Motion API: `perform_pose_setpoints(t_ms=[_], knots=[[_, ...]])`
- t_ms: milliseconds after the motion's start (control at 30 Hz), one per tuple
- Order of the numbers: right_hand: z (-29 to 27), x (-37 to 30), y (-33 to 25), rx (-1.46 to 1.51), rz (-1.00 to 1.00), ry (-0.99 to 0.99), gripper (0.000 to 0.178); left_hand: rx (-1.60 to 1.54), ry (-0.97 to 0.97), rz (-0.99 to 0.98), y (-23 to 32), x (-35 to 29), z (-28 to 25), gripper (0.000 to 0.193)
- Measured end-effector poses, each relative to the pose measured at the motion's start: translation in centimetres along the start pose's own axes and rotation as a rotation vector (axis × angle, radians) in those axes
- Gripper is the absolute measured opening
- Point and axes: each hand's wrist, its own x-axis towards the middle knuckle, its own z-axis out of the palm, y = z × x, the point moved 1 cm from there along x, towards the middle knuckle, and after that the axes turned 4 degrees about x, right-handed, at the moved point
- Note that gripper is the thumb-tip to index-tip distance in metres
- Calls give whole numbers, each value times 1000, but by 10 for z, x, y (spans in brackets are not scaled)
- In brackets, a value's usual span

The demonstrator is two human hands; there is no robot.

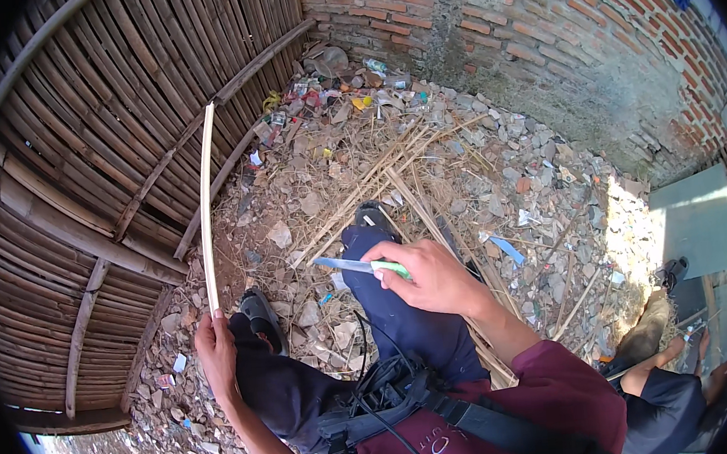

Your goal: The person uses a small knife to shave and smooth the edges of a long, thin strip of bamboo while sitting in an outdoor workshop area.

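Observation:
My left hand [216,348] is closed round the lower end of a long, pale bamboo strip [208,206], which stands nearly upright in front of the bamboo fence. In my right hand [428,277] is a knife [349,264] with a green handle, its blade pointing left over my knee. Blade and strip are well apart. More split bamboo strips [408,190] lie on the ground beyond my feet, some crossing each other, and others run down beside my right leg.
A bamboo fence [112,119] rises on the left and a brick wall [535,17] at the back. Rubble and litter [504,158] cover the ground. At the lower right another person [667,391] sits close by, next to a grey-green panel [696,219]. Black cables [364,348] hang at my waist.

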Motion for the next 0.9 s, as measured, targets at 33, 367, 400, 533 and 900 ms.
perform_pose_setpoints(t_ms=[33, 367, 400, 533, 900], knots=[[-2, -2, 7, -138, 5, 160, 22, -15, -37, 5, 3, 0, 2, 39], [-10, -33, 32, 378, 333, -27, 30, -70, -121, -17, -8, 8, 13, 36], [-18, -33, 18, 371, 331, -12, 30, -76, -130, -3, 1, 9, 15, 36], [-33, -20, 2, 403, 173, 176, 26, -102, -184, 8, 35, 4, 26, 35], [-18, 117, -26, 231, -291, 396, 32, -231, -306, 161, 135, 7, 64, 33]])
